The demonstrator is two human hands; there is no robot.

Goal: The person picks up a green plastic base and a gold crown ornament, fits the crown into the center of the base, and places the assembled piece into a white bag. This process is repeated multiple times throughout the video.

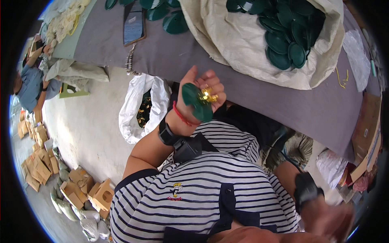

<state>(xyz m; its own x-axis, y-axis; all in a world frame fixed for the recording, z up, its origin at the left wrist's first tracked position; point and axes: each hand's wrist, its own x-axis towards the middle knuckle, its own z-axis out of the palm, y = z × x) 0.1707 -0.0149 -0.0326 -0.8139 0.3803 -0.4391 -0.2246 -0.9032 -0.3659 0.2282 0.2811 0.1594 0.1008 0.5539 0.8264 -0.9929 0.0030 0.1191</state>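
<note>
My left hand (216,87), palm up over the table's near edge, holds a dark green round plastic disc (193,97). A shiny gold-coloured fitting (208,94) sits against the disc at the fingers. My right hand (326,218) is raised at the lower right, away from the table, and smeared by motion. Its fingers do not show clearly, nor whether anything is in them. Past my left hand, an open cream woven sack (239,54) lies on the table with many green discs (279,40) in its mouth.
The table has a grey cloth (162,60). A phone (134,26) and loose green discs (175,23) lie on it. Below stands a white bag (129,109) of green and gold pieces. Cardboard boxes (79,186) lie on the floor at left. Another person (32,85) works at far left.
</note>
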